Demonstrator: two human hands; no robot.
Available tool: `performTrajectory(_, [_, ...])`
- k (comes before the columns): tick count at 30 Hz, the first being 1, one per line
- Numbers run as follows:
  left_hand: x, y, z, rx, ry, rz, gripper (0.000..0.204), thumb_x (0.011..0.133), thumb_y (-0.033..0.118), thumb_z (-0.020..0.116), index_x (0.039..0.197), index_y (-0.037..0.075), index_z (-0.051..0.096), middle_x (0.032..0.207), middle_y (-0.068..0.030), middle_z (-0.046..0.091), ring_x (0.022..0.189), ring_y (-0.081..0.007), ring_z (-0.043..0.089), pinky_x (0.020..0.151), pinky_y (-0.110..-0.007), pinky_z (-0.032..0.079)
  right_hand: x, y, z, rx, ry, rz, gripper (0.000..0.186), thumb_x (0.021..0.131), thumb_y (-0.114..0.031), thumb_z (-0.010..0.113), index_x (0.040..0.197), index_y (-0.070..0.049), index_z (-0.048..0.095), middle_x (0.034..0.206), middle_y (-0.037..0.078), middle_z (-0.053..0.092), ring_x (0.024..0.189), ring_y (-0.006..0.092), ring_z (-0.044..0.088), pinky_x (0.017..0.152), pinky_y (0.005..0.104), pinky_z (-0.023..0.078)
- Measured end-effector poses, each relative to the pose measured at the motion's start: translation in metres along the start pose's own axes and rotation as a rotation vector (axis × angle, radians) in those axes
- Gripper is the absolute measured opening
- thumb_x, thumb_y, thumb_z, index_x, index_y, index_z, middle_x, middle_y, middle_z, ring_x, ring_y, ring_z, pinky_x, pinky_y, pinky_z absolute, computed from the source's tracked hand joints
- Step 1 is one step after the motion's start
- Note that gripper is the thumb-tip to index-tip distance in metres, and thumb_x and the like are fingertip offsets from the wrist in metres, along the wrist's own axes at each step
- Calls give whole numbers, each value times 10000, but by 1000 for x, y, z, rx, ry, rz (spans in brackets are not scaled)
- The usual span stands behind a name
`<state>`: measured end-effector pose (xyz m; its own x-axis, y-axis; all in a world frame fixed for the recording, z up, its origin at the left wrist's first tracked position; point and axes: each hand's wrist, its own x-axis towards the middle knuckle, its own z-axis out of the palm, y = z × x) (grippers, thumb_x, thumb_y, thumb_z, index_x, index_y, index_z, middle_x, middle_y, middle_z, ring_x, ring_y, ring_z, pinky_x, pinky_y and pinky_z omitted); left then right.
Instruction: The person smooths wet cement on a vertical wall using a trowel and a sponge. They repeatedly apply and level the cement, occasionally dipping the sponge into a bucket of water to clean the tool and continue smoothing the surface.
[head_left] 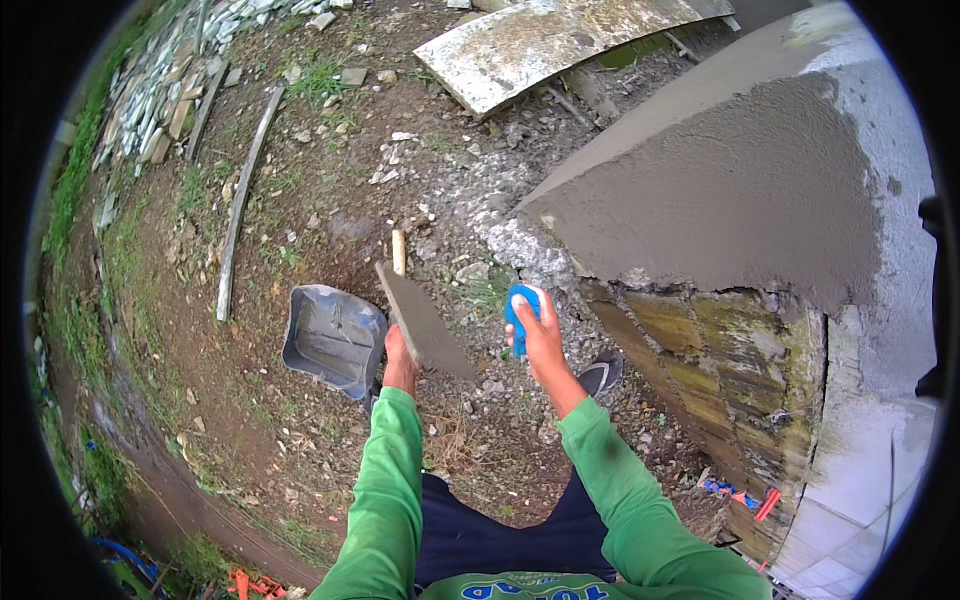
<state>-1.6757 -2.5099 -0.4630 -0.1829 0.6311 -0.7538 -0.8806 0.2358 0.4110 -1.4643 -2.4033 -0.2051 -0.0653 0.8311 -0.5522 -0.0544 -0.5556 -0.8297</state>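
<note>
My left hand (399,352) grips a flat mortar board (422,320), tilted, with grey mortar spread on it; its wooden end sticks out at the top. My right hand (541,333) is closed around a blue trowel handle (520,308), close to the right of the board. Both sleeves are green. To the right rises a stone wall (730,350) whose upper part is coated in wet grey plaster (730,190).
A grey plastic tub (334,338) lies on the dirt just left of my left hand. A long wooden slat (240,200) and a concrete slab (540,40) lie farther off. My shoe (600,375) stands by the wall's foot. Red and blue items (745,495) lie at the wall base.
</note>
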Motion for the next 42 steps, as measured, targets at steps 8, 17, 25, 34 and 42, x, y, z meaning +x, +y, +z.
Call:
performTrajectory(8, [-104,-42,227,291,-8,447,222,1018,185,586,1122,51,442,820,-28,554,525,-84,535,470,-250,497,-128,125,-226,-1051,6,66,362,971,-303,655,1256,-97,570,977,30,611,809,136,612,683,295,527])
performTrajectory(17, [-235,-79,512,404,-413,991,281,974,142,557,1197,14,444,1050,-190,516,867,-338,575,726,-462,481,-149,135,-264,-795,-124,-57,471,907,-322,709,1295,-79,598,1197,124,660,1128,269,609,949,408,479])
performTrajectory(25, [-95,-130,434,53,-142,289,117,1014,119,443,1091,55,383,733,-36,484,493,-119,474,472,-282,481,-101,84,-261,-855,-271,297,483,867,-278,731,1285,-75,600,1275,167,616,1207,328,568,998,456,439])
performTrajectory(34, [-150,-42,503,342,-385,569,367,1065,303,480,1275,6,429,857,-88,612,693,-212,609,625,-364,519,-110,116,-297,-901,-241,123,453,888,-244,738,1280,-62,600,1156,120,637,1049,269,622,925,405,483])
performTrajectory(42, [-198,-143,480,304,-462,375,353,1049,304,510,1225,2,466,757,-72,604,607,-175,618,545,-330,482,-108,129,-306,-865,-364,58,471,883,-275,758,1275,-62,608,1083,93,655,957,208,633,841,364,510])
